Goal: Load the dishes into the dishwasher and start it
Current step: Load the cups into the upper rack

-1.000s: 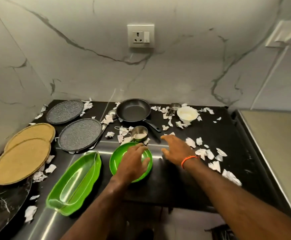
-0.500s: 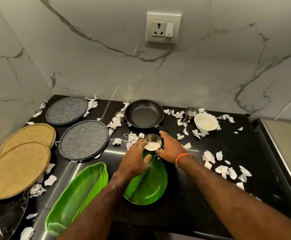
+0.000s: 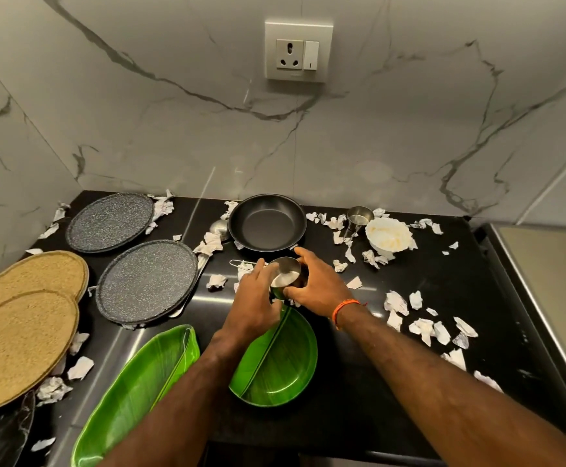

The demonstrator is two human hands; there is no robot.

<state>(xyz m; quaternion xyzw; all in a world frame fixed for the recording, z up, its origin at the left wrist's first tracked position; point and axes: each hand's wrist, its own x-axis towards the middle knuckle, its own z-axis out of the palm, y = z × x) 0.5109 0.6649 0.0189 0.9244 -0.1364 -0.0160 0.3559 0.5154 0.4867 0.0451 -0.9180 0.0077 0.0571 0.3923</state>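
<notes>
On the black counter [image 3: 392, 365], seen from the head camera, torn paper scraps [image 3: 423, 326] lie scattered from 12 to 4 o'clock of the hands. At 12 o'clock sits a black frying pan [image 3: 267, 222], just behind the small steel cup [image 3: 285, 275], with a white bowl [image 3: 389, 234] and a second steel cup [image 3: 359, 218] at 2 o'clock. Two grey speckled plates [image 3: 146, 281] lie at 10 o'clock, two woven mats [image 3: 19, 345] at 9. The small steel cup is tilted, its mouth turned toward the camera. The left hand [image 3: 256, 305] curls its fingers round the cup's near-left side; the right hand [image 3: 322, 284] grips it from the right. Under the wrists, at 6 o'clock, a round green plate [image 3: 285, 369] lies flat, and a long green leaf-shaped tray [image 3: 140, 392] runs from 7 toward 1 o'clock
</notes>
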